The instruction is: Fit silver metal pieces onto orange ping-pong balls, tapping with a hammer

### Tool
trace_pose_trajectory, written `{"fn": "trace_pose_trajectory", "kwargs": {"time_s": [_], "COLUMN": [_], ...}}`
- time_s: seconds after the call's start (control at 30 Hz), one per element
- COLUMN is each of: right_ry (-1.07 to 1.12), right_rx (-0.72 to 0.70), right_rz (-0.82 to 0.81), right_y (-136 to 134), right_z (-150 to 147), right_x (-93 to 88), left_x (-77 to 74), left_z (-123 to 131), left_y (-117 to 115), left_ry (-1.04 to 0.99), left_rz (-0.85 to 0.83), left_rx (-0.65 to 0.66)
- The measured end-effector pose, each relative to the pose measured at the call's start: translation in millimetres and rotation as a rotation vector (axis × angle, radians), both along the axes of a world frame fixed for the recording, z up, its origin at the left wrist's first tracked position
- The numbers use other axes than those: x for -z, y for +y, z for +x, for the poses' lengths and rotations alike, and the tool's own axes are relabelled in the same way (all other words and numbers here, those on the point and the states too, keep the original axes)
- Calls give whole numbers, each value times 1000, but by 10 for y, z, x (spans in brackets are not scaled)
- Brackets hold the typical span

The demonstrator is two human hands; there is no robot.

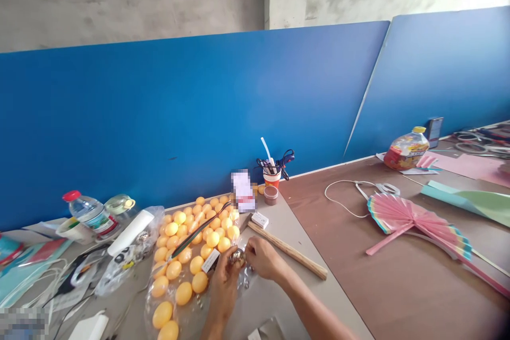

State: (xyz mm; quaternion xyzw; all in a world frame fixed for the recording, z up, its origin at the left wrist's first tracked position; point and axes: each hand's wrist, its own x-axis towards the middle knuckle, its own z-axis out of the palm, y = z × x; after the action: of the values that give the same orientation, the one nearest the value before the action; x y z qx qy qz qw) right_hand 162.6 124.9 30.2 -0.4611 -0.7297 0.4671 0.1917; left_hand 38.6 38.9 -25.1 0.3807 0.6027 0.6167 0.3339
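My left hand point(223, 282) and my right hand point(263, 257) meet at the table's near edge, both with fingers pinched on a small shiny metallic object point(238, 257) held between them; I cannot make out what it is. Just left of my hands lies a clear plastic bag of several orange ping-pong balls point(187, 247). A dark thin rod point(197, 235) lies across the balls. A wooden stick point(287, 249) lies right beside my right hand, running toward the right.
A water bottle point(92, 213), a white tube point(130, 232) and cables lie at left. A red cup of pens point(272, 177) stands by the blue partition point(199, 111). A pink paper fan point(414, 223), a white cord point(342, 191) and a snack jar point(406, 150) are at right.
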Motion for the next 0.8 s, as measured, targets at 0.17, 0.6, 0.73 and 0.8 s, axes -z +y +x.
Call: {"fn": "trace_pose_trajectory", "kwargs": {"time_s": [0.17, 0.6, 0.73, 0.8], "right_ry": [199, -429, -331, -210], "right_rx": [83, -233, -212, -175], "right_rz": [-173, 290, 290, 278], "right_y": [84, 6, 8, 24], "right_z": [42, 62, 58, 72], "right_x": [36, 303, 232, 187], "left_x": [-53, -131, -121, -121], "left_z": [14, 9, 18, 25], "left_y": [-21, -2, 10, 15], "left_ry": [-136, -339, -371, -367], "left_rz": [1, 62, 93, 104], "left_rx": [19, -8, -12, -12]}}
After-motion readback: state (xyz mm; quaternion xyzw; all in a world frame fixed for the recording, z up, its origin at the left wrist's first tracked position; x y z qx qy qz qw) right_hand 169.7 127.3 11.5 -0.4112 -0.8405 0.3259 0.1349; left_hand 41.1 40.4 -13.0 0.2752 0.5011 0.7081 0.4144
